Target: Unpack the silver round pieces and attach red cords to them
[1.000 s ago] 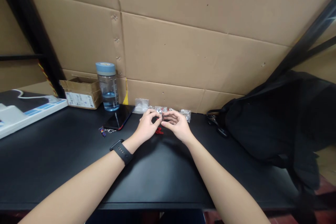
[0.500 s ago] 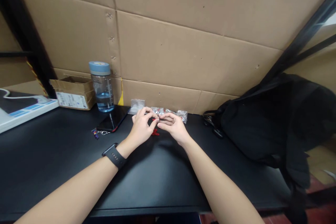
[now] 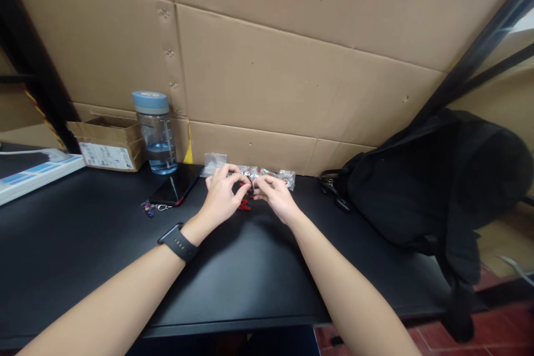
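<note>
Near the back of the table my left hand and my right hand meet fingertip to fingertip. Between them is a small, thin ring-like piece, curved and dark; its exact kind is too small to make out. Both hands pinch it, thumbs against fingers. Just below the fingertips, a red knotted cord lies on the table, partly covered by my left hand. Behind the hands are clear plastic packets with bits of red inside. Another clear packet rests beyond my left hand.
A phone with a charm lies left of my hands. Behind it stand a water bottle and an open cardboard box. A power strip is far left. On the right sits a black backpack. Cardboard walls the back.
The small piece has turned from edge-on to showing its curve, as my fingers shifted around it. The whole view has moved slightly; the things on the table stay put.
</note>
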{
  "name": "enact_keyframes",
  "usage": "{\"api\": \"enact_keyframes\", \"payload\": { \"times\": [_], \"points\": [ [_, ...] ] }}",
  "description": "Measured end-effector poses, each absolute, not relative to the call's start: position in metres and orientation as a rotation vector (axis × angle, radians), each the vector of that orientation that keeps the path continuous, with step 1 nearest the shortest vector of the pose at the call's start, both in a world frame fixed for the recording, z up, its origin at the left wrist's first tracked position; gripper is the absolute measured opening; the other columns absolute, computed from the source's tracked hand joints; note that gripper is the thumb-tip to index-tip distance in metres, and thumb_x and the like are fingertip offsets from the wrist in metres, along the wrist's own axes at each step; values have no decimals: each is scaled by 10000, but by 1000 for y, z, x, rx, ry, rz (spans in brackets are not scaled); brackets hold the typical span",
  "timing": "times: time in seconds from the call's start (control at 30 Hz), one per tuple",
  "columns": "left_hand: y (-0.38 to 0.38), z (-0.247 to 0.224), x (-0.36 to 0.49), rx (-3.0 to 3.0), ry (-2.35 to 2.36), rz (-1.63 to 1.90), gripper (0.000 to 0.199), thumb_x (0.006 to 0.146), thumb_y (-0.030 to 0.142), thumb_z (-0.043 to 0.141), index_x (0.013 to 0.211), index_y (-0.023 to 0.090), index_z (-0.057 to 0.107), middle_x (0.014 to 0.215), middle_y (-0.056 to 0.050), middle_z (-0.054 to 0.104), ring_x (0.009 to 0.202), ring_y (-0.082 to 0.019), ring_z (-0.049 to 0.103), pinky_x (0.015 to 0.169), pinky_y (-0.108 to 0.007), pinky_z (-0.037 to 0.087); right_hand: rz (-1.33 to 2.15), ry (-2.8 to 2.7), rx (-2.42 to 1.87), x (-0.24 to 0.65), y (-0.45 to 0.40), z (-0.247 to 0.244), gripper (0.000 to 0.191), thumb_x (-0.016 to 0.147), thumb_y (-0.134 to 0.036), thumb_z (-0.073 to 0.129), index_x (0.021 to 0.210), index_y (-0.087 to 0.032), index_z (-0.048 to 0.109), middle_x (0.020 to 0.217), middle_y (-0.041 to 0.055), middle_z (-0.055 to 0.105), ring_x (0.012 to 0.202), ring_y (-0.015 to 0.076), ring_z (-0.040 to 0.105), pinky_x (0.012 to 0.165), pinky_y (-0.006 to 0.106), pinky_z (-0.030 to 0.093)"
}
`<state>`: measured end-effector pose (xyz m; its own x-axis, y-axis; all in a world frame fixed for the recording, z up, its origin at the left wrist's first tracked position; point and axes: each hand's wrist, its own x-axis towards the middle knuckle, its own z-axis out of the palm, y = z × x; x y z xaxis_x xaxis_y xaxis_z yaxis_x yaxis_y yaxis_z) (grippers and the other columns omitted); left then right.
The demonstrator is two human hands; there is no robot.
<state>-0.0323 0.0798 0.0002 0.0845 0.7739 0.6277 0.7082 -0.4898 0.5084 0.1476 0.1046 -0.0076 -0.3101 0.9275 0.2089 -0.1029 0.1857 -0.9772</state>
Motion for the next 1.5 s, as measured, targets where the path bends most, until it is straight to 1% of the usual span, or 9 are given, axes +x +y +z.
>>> {"api": "enact_keyframes", "payload": {
  "times": [0.13,0.5,0.67,0.87,0.97,1.07,1.2,1.33,1.5],
  "points": [
    [79,0,-31,2255,1539,1387,111,925,324,651,904,265,743,1149,-54,603,1144,-280,549,1013,-481,355,1186,-1606,-864,148,109,-10,449,846,-624,683,904,-178,692,854,29,671,762,144,643,662,249,534],
    [86,-10,-31,2249,1462,1374,131,941,357,618,935,255,700,1122,-47,608,1147,-271,570,1033,-470,384,636,-2000,-880,158,109,-1,177,977,-319,558,894,-181,632,1037,76,655,967,191,611,755,279,495],
    [90,-19,-29,2142,1382,1342,303,1053,408,368,1183,263,600,1238,-65,618,1220,-254,552,1067,-463,394,333,-2161,-800,159,105,1,124,994,-217,518,896,-189,589,1049,87,573,1020,205,567,968,361,472],
    [94,-20,-33,2283,1509,907,280,938,524,571,1077,324,709,1286,-38,637,1256,-329,519,1055,-547,374,282,-2196,-834,163,105,2,103,999,-194,502,937,-183,583,1175,122,524,1138,216,555,1049,378,447],
    [96,-23,-35,2287,1508,856,379,1001,552,433,1222,351,667,1357,-42,618,1280,-326,512,1037,-549,383,246,-2244,-876,173,107,7,100,987,-177,524,924,-179,602,1201,125,533,1177,222,548,1080,392,427],
    [101,-29,-38,2368,1500,819,458,1051,536,294,1269,335,642,1384,-52,623,1290,-312,513,1028,-541,379,278,-2391,-908,186,108,15,128,971,-169,560,866,-175,634,1108,98,606,1101,216,578,1033,381,443],
    [104,-37,-39,2613,1419,665,400,1040,499,380,1236,340,690,1437,-40,618,1366,-326,455,1061,-542,334,500,-2485,-1001,203,111,23,127,942,-197,606,845,-163,681,895,45,690,833,165,625,793,283,476],
    [102,-38,-33,2665,1352,606,412,1055,473,355,1362,406,621,1502,-3,579,1436,-336,398,1078,-567,289,523,-2379,-1260,222,114,25,99,896,-237,663,911,-163,726,885,35,731,795,153,653,751,257,468],
    [102,-34,-32,2683,1337,575,379,1029,441,421,1322,388,655,1407,-12,661,1416,-347,422,1037,-558,288,571,-2413,-1646,246,118,23,519,647,-309,889,1124,-185,726,1111,69,721,913,198,669,791,272,486]
  ]
}}
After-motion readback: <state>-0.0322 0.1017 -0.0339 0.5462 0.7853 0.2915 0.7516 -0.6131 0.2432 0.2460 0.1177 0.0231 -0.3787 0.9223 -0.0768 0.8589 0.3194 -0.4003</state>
